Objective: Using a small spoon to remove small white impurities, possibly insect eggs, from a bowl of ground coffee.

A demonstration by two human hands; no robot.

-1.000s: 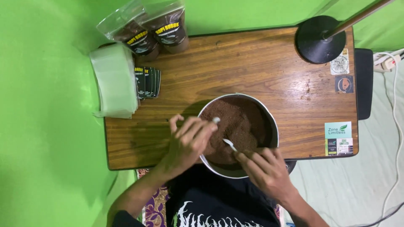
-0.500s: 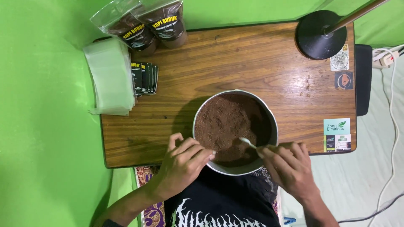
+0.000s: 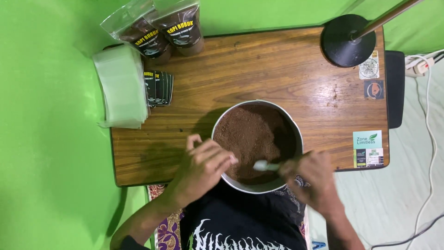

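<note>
- The big round bowl [image 3: 296, 134] sits on the wooden table [image 3: 259, 65], at the near edge, close to the person's body. It is full of brown powder [image 3: 249, 134].
- The right hand [image 3: 312, 178] holds a small white spoon [image 3: 264, 165]. Its fingers are wrapped tight around the handle. The spoon's tip is down in the powder.
- The left hand [image 3: 203, 169] rests on the bowl's left rim. Its fingers are curled close together. I cannot tell if it grips the rim or only leans on it.
- To scoop well, I think the left hand should keep the bowl steady. The spoon should come up slow and level, so no powder spills.
- The bowl hangs a bit over the near table edge, so a hard push could tip it.
- There is bare wood behind the bowl for moving.
- Far left lie a stack of clear bags [image 3: 121, 90], small dark labels [image 3: 158, 88] and two filled pouches [image 3: 159, 32].
- A black lamp base [image 3: 344, 44] stands at the far right corner.
</note>
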